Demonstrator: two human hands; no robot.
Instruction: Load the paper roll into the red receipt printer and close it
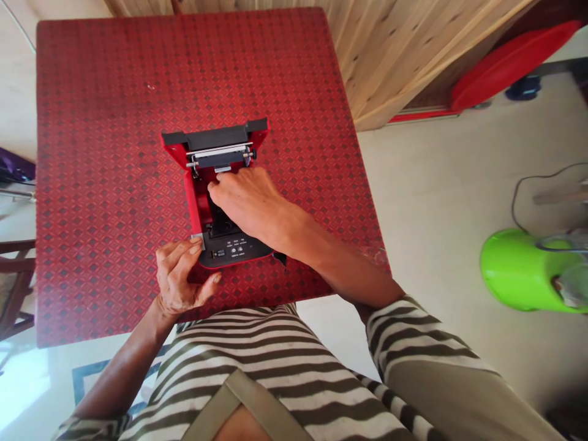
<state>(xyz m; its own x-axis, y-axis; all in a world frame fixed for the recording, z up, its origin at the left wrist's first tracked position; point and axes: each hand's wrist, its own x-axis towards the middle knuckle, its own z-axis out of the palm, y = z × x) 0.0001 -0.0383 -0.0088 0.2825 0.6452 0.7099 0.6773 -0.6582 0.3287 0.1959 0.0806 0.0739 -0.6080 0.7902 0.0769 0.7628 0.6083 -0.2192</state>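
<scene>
A small red and black label printer (236, 250) lies on the table, its lid (218, 138) raised at the back. Under the lid show a dark roller (223, 159) and metal rods. Fingers of my left hand (179, 278) are bent together over the printer's front left corner, on a grey piece (198, 240) there; the thumb stands apart near the front edge. My right hand (245, 199) reaches over the printer's inner bay with its fingers curled downward. Whatever those fingertips hold or touch is hidden behind the hand. Small white markings show on the front panel.
A red patterned cloth covers the table (114, 110). Wooden panelling (404, 43) runs along the far side. On the floor to the right are a bright green bin (514, 269), a dark cable (517, 190) and a large red round object (509, 61). A wooden chair (18, 266) stands at left.
</scene>
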